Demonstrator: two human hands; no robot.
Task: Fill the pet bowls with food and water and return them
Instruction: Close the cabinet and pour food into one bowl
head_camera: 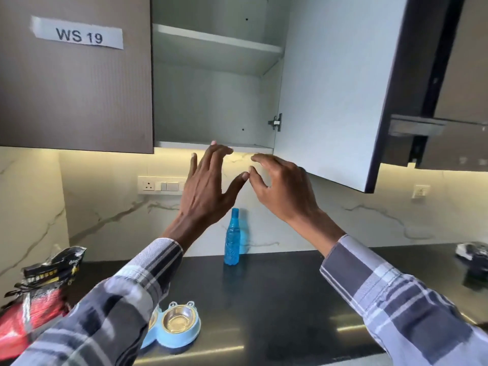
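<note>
A: Head view: left hand [208, 186] and right hand [285, 188], fingers loosely spread, grasping nothing, below the open cabinet's bottom edge [211, 146].

B: Pet bowls [177, 326] sit near the countertop [277, 299] front edge; blue bottle [232, 239] stands by the backsplash.

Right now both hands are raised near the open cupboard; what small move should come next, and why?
Probably lower the right hand to the blue bottle. Both it and the left hand hold nothing, the cupboard shelves look bare, and the steel bowl in the blue feeder on the counter looks unfilled.
</note>
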